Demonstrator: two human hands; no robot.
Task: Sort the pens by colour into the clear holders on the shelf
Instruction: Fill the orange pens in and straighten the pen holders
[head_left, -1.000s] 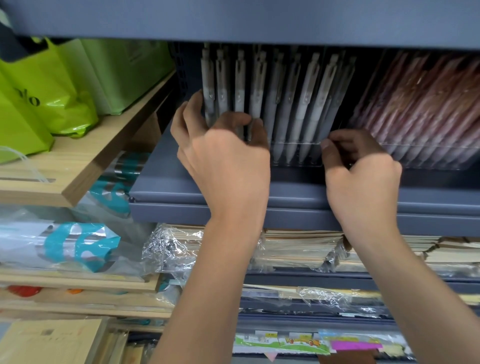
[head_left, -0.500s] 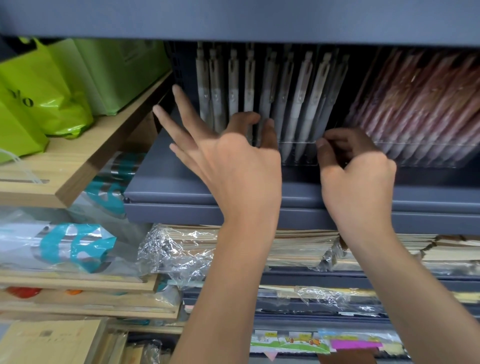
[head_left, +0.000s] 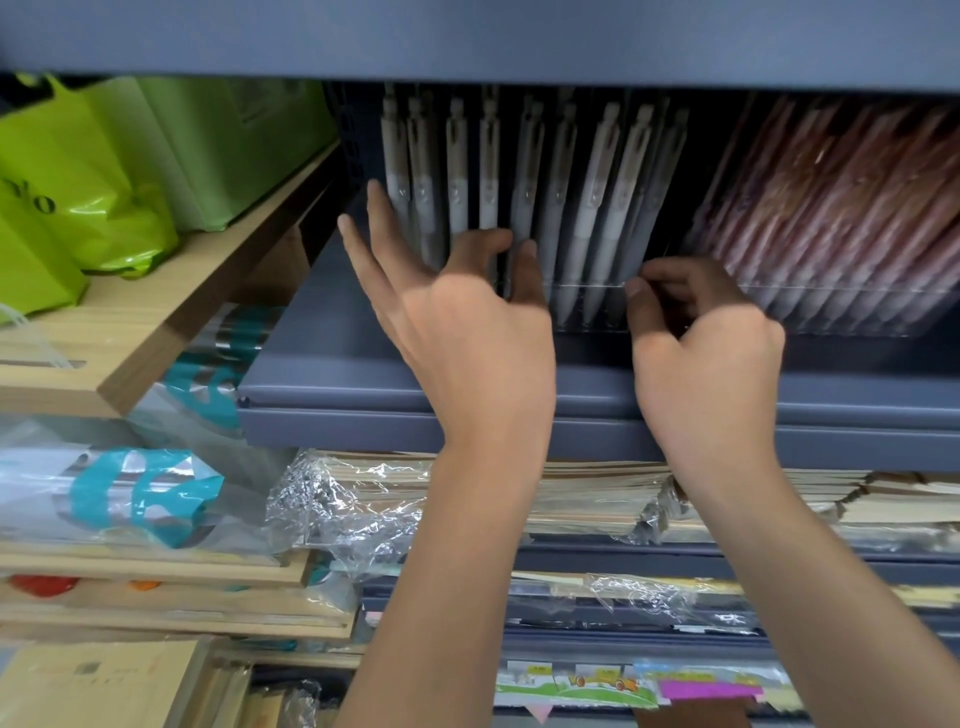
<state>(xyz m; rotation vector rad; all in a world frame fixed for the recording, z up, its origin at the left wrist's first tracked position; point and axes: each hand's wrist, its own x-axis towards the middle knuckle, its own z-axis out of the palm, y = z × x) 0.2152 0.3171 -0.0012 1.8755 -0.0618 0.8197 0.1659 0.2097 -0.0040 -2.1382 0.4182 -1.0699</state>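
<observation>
Judging the sort well along, only straightening seemingly left, I see white plastic pens filling one clear plastic holder on the grey metal shelf, left hand splayed against them, right hand pinching its front rim.

Even light; soft wide-angle blur
</observation>
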